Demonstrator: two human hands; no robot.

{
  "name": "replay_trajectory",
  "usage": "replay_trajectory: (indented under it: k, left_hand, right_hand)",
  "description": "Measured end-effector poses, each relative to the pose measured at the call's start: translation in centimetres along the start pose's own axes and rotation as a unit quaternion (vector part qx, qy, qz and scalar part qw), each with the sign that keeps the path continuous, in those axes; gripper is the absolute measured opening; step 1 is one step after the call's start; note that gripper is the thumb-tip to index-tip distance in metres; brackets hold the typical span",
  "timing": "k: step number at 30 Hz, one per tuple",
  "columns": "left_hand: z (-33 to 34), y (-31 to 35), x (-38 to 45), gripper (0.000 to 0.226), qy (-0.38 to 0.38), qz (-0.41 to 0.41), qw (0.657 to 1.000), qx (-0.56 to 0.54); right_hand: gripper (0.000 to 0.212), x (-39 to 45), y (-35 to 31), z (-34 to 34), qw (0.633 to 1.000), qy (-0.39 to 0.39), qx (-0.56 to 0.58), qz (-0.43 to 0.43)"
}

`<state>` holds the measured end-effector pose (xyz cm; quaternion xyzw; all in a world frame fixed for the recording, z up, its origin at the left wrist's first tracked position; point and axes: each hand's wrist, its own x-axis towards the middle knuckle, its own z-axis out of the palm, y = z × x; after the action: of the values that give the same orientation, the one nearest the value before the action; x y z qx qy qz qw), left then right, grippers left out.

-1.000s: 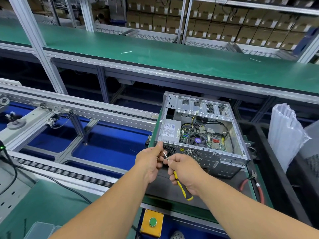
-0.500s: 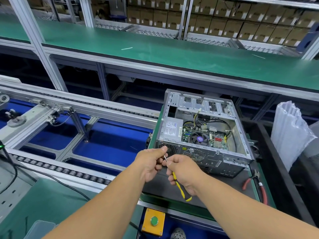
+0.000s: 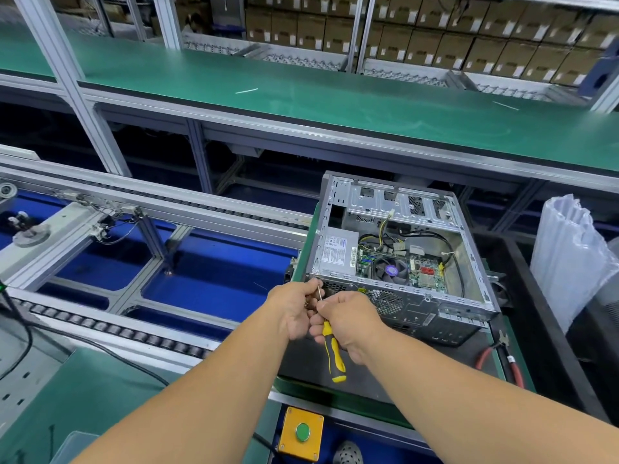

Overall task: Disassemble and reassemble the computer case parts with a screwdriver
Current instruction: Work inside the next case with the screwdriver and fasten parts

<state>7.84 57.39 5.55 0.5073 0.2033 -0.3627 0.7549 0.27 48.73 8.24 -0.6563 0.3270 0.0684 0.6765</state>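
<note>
An open grey computer case lies on its side on a dark mat, its motherboard, fan and power supply exposed. My right hand grips a yellow-and-black screwdriver, shaft pointing up toward the case's near left corner. My left hand is curled beside it, fingers pinching near the screwdriver tip at that corner. Whatever it pinches is hidden by the fingers.
Red-handled pliers lie on the mat right of the case. A yellow box with a green button sits below the bench edge. A roller conveyor runs to the left, a clear plastic roll stands at the right.
Both hands stay together at the case's near left corner. The view has shifted slightly, and the hands have edged a little closer to the case's back panel.
</note>
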Motion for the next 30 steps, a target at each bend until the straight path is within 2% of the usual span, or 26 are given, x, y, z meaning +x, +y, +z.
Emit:
replay_trajectory:
  k: [8, 16, 25, 27, 30]
  left_hand:
    - [-0.4, 0.9, 0.7, 0.014, 0.016, 0.047, 0.995, 0.082]
    - [-0.3, 1.0, 0.3, 0.012, 0.006, 0.023, 0.997, 0.067]
    - [-1.3, 0.5, 0.0, 0.024, 0.000, 0.046, 0.993, 0.112]
    - [-2.0, -0.1, -0.2, 0.029, 0.020, 0.053, 0.995, 0.082]
    - [-3.3, -1.7, -1.1, 0.028, 0.095, 0.063, 0.993, 0.026]
  right_hand:
    - [0.013, 0.2, 0.1, 0.1, 1.000, 0.012, 0.006, -0.002]
    - [0.012, 0.4, -0.2, 0.5, 1.000, 0.022, 0.012, 0.000]
    - [0.017, 0.9, -0.6, 2.2, 0.990, 0.008, 0.133, 0.054]
    - [0.025, 0.8, -0.6, 2.6, 0.983, -0.001, 0.170, 0.074]
    - [0.030, 0.7, -0.5, 2.9, 0.971, 0.003, 0.216, 0.099]
